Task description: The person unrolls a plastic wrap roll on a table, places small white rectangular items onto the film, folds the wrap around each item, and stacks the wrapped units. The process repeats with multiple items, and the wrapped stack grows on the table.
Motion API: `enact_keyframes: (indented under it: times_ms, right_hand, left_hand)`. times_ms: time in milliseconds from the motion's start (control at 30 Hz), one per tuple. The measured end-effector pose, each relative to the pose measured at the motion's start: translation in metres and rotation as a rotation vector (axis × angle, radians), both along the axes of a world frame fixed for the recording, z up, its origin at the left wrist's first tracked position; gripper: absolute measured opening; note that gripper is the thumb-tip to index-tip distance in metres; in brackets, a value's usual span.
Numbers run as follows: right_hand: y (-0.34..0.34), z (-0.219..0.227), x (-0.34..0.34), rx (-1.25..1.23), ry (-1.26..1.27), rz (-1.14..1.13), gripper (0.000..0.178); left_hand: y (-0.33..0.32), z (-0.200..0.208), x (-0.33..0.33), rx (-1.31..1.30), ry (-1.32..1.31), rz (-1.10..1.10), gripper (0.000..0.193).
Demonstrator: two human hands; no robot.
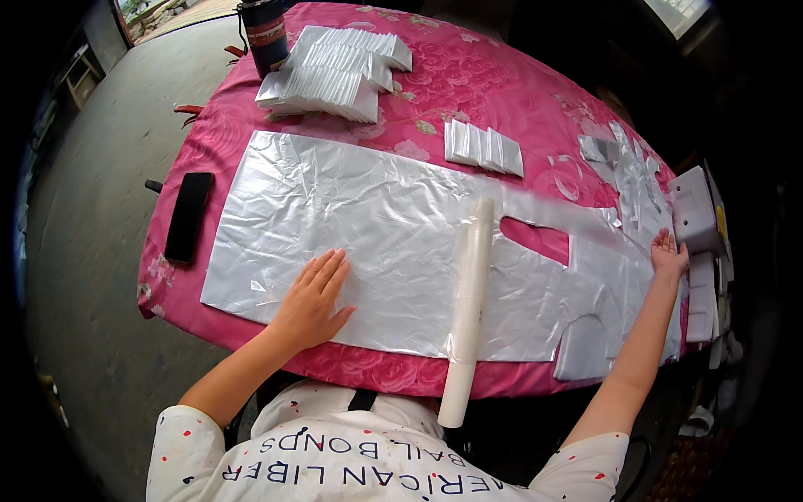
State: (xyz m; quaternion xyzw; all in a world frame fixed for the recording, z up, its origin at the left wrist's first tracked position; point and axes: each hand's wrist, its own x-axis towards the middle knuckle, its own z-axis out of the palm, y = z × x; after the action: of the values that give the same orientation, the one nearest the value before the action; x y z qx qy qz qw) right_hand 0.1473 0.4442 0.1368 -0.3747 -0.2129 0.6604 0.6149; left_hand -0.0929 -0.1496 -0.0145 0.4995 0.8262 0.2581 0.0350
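Note:
A stack of thin, translucent white plastic sheets (376, 243), with rounded cut-outs towards its right end, lies spread over the table. My left hand (316, 297) rests flat on its near left part, fingers stretched out. Across the sheets lies a long white tube (468, 318), its near end sticking out past the table edge. At the far right end of the plastic is my right hand (667, 253), palm turned up, fingers extended and thumb apart, with nothing clearly in it. A film edge between the tube and that hand is smeared by motion.
Folded white plastic packets (335, 75) are piled at the back left beside a dark flask (265, 38); several more packets (483, 148) lie behind the sheets. A black phone (189, 217) is at the left. Plastic scraps (631, 167) and white boxes (696, 209) crowd the right edge of the pink-covered table (502, 71).

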Motion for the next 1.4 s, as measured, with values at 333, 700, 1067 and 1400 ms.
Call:
enact_keyframes:
  times_ms: [333, 700, 1067, 1400]
  right_hand:
    - [-0.247, -0.046, -0.05, 1.448, -1.24, 0.995, 0.048]
    - [-0.357, -0.123, -0.112, 2.006, -1.182, 1.287, 0.068]
    - [-0.417, -0.105, -0.194, 1.758, -0.527, 1.32, 0.039]
    - [-0.479, -0.145, -0.28, 2.182, -0.639, 1.274, 0.059]
  left_hand:
    - [-0.01, 0.006, -0.001, 0.025, 0.015, 0.048, 0.061]
    - [-0.047, 0.008, -0.008, 0.06, 0.085, 0.119, 0.056]
    - [-0.11, 0.024, 0.002, 0.12, 0.013, 0.226, 0.051]
    - [-0.15, 0.026, 0.043, 0.11, -0.192, 0.344, 0.059]
